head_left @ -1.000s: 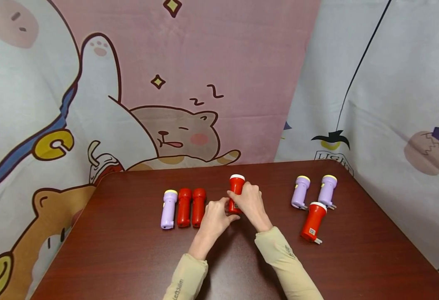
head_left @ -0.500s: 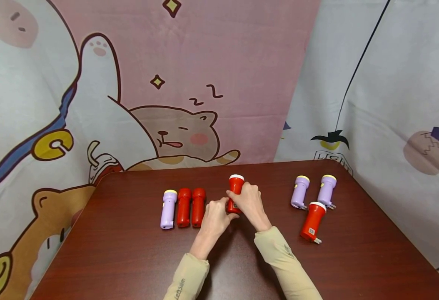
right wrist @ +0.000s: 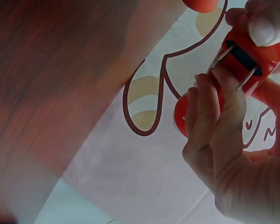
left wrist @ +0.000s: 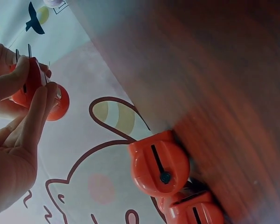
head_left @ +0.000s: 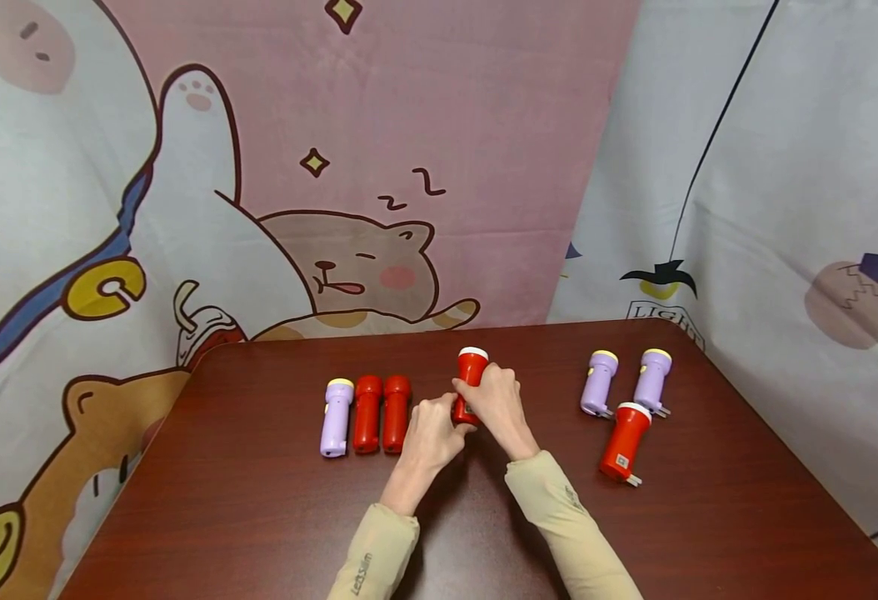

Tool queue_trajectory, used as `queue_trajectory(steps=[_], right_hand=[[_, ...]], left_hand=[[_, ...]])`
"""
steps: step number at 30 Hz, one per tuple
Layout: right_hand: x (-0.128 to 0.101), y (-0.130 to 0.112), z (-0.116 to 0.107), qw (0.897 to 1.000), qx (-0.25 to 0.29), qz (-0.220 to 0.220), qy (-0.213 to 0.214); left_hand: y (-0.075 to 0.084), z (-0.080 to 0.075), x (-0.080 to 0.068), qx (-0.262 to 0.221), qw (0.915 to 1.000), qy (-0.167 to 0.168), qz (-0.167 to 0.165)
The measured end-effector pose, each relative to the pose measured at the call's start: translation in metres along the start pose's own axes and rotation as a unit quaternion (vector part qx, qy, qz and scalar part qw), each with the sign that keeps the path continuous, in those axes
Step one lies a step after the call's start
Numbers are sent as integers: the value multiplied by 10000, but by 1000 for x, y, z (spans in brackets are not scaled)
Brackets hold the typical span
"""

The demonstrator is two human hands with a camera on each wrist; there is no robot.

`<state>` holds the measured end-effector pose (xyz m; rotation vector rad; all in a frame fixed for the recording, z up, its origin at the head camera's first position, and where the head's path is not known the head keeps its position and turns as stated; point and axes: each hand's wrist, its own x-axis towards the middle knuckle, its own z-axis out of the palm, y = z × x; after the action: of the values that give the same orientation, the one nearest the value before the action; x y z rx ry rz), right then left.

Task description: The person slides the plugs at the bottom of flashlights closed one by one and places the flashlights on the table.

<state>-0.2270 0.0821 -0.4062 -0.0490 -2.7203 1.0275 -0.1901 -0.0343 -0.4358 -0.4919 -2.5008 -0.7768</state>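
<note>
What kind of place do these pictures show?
Probably a staged recording corner, not a lived-in room: cartoon-printed fabric curtains hang as backdrop behind a dark brown wooden table, which carries only small red and purple plastic flashlights, one gripped by both hands.

On your left sleeve [head_left: 367,567] you can read a small logo, roughly "Letsslim", though the letters are tiny. The curtain [head_left: 746,208] behind the surface shows "LIGH", cut off by the surface edge, under a black bird. Above the sleeping cat on the pink backdrop [head_left: 424,125] stand two "Z" marks.
</note>
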Motion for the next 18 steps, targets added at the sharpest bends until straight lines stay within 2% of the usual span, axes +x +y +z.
queue_trajectory(steps=[18], right_hand=[[3,-1,4,9998,-153,104,40]], left_hand=[[-2,3,0,101,9999,117,-3]])
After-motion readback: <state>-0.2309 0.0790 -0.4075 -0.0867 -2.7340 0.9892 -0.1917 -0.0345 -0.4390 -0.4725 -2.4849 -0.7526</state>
